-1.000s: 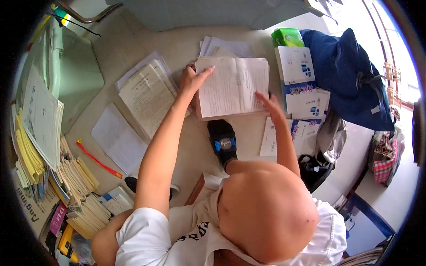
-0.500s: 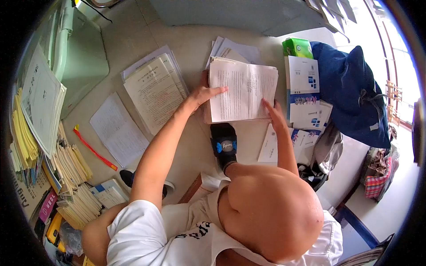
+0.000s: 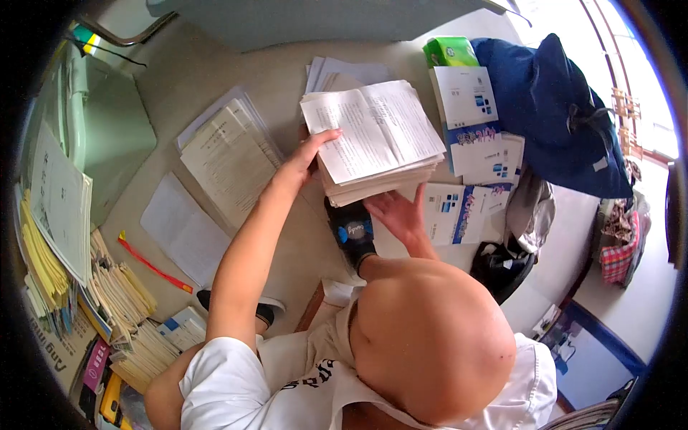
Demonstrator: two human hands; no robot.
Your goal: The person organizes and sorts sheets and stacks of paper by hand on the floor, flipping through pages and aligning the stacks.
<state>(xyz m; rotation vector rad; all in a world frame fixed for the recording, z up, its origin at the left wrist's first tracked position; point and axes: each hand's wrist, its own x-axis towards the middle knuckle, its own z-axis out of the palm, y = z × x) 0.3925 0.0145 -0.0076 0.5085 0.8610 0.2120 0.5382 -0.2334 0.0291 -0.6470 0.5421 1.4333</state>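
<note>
A thick stack of printed papers (image 3: 380,132) is held tilted above the floor, its layered lower edge facing me. My left hand (image 3: 304,159) grips its left side, thumb on the top sheet and the other fingers hidden underneath. Below the stack's lower edge is my right hand (image 3: 401,215), fingers spread and pointing left; whether its fingertips touch the papers I cannot tell. Just under the stack is my foot in a black slipper (image 3: 352,231). Behind the stack, loose white sheets (image 3: 344,70) lie on the floor.
Another paper pile (image 3: 228,161) and a sheet (image 3: 183,226) lie left, near a red strip (image 3: 154,265). Blue-and-white booklets (image 3: 462,100), a green packet (image 3: 450,51) and a dark blue bag (image 3: 552,115) are right. Stacked papers (image 3: 118,287) stand at lower left.
My right hand has left the stack's right edge and moved down and left to below its lower edge. The stack, still in my left hand, has tilted. The camera view has shifted.
</note>
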